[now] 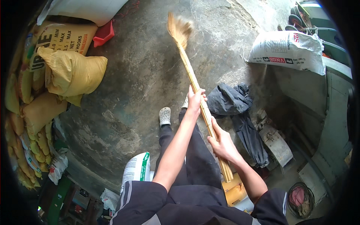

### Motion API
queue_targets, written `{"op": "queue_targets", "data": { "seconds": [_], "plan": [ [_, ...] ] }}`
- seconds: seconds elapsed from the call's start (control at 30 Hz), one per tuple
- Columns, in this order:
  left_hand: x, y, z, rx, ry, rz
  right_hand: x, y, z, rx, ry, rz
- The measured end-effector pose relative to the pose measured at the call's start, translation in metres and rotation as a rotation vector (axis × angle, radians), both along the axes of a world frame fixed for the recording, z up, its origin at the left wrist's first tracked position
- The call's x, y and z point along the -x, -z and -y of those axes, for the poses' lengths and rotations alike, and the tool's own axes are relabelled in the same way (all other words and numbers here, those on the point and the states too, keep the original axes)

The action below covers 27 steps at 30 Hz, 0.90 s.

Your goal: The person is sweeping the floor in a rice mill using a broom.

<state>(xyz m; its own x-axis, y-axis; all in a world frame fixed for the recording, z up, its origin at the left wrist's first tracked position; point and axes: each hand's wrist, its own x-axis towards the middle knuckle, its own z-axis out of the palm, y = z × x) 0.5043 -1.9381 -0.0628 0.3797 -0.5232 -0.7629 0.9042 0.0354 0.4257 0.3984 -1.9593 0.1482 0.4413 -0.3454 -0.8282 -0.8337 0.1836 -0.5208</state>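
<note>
A long straw broom (193,79) runs slantwise through the middle of the head view, its pale bundled handle near my body and its bristles (179,30) far ahead over the concrete floor. The bristles look smeared by motion. My left hand (195,99) wraps round the upper middle of the handle. Lower down, closer to me, my right hand (222,142) grips the same handle with its thumb lying along it. The butt end of the handle sticks out below my right wrist.
Yellow sacks (75,73) are piled at the left beside a red plastic piece (104,33). Black sheeting (229,99) lies right of my feet. A white printed sack (287,50) stands at the far right. Another white sack (135,170) is close by my left leg.
</note>
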Motion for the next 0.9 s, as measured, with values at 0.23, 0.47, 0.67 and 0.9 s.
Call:
{"op": "queue_targets", "data": {
  "seconds": [0.23,0.47,0.67,0.9],
  "plan": [
    [0.063,-0.066,-0.081,-0.454,-0.131,-0.102,0.034,-0.018,0.006,-0.494,-0.020,-0.060],
    [0.118,0.005,-0.065,-0.338,-0.013,-0.346,0.052,0.012,0.020,-0.270,-0.066,-0.274],
    [0.096,-0.006,0.098,-0.031,0.150,-0.143,0.075,0.037,0.061,0.317,0.013,-0.037],
    [0.022,-0.102,0.032,-0.074,-0.045,-0.086,0.031,-0.028,0.044,0.050,0.034,0.151]
  ]
}}
